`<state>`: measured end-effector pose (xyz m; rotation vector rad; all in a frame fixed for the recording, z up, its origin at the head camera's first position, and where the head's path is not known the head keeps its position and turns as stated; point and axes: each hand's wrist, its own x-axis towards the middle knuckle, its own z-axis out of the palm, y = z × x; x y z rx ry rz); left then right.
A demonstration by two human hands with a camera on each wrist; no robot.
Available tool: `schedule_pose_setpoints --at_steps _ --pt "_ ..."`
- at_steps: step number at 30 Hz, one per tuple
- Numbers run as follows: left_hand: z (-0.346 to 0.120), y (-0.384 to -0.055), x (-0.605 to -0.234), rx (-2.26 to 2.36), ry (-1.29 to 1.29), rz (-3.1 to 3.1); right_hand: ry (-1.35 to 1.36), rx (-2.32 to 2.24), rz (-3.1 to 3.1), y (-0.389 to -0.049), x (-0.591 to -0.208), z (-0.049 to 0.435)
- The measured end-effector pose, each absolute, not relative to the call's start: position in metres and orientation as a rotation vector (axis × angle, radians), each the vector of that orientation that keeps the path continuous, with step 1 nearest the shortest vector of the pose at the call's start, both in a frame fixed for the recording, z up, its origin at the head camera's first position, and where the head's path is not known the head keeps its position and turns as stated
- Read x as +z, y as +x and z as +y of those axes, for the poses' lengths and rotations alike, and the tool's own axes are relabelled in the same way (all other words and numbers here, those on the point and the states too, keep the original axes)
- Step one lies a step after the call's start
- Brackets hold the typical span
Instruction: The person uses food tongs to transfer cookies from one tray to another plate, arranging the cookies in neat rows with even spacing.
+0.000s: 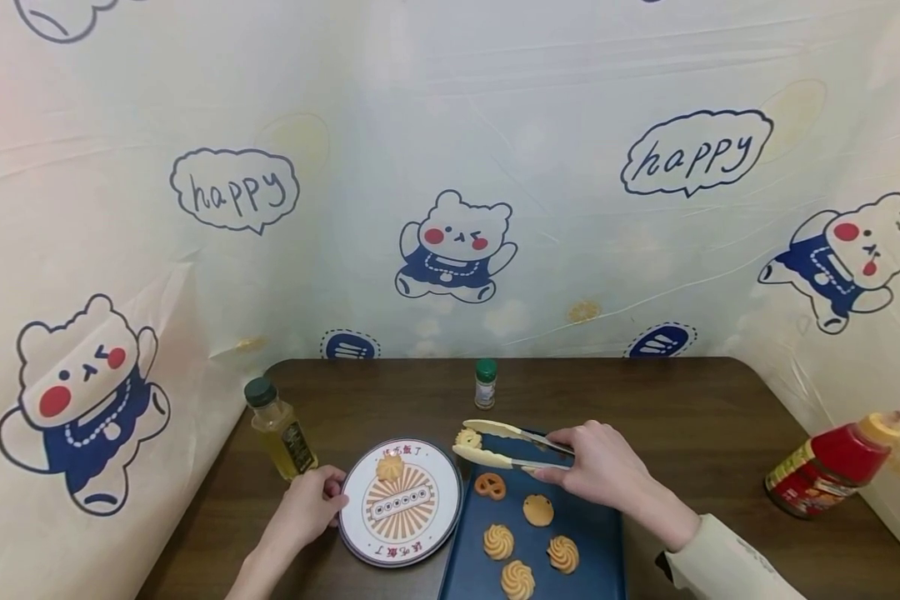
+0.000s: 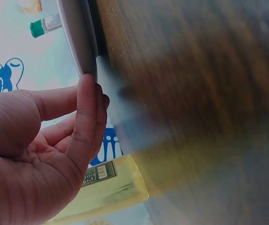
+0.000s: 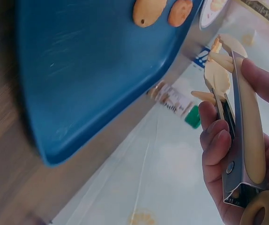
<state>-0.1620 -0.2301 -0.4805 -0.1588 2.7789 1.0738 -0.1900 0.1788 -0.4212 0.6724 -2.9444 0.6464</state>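
My right hand (image 1: pixel 602 462) grips a pair of tongs (image 3: pixel 249 122) with metal arms and cream tips. Between those tips is a pale cookie (image 1: pixel 468 438), above the far left corner of the dark blue baking tray (image 1: pixel 592 533). On the tray lie a pretzel (image 1: pixel 490 486), a round smooth cookie (image 1: pixel 538 510) and several swirl cookies (image 1: pixel 498 542). Left of the tray sits a white plate (image 1: pixel 356 521) with red lettering, bearing one cookie (image 1: pixel 391 467). My left hand (image 1: pixel 309 510) holds the plate's left rim between thumb and fingers; in the left wrist view the fingers (image 2: pixel 84 112) meet its edge.
An oil bottle (image 1: pixel 279 429) with a dark green cap stands just beyond my left hand. A small green-capped spice jar (image 1: pixel 485 385) is at the back. At the far right a red squeeze bottle (image 1: pixel 832 467) stands on the brown wooden table (image 1: pixel 682 417). A printed curtain surrounds it.
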Motion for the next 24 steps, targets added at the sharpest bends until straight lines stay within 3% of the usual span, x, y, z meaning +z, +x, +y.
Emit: schedule_pose_setpoints --at_steps 24 --pt "-0.231 -0.164 -0.483 1.065 -0.171 2.775 0.902 0.670 -2.993 -0.206 -0.437 0.124"
